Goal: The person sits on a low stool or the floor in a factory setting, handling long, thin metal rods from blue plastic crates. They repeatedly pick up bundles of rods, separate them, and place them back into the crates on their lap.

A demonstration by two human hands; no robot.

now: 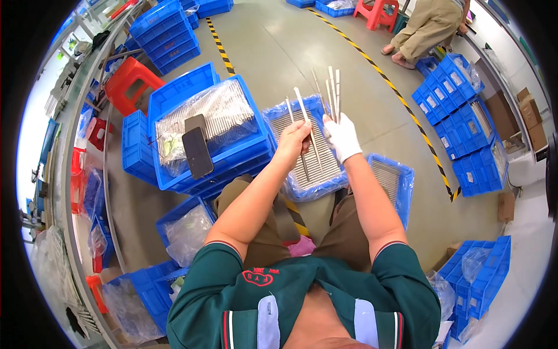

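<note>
My left hand (292, 142) is bare and closed on two slim silvery metal rods (305, 110), which slant up and down past its fingers. Beside it, my right hand (343, 139) wears a white glove and grips several thin metal rods (333, 96) that fan upward. Both hands are above a blue bin (318, 192) lined with clear plastic, where rows of similar rods (317, 173) lie side by side. The exact kind of these rods is too small to tell.
Left of me, a stacked blue bin (181, 96) holds more rods under plastic, with a black phone (198, 152) on top. Another blue bin (408, 189) is at right. Red stools (129, 81), stacked bins (447, 84) and a person (427, 26) stand farther off.
</note>
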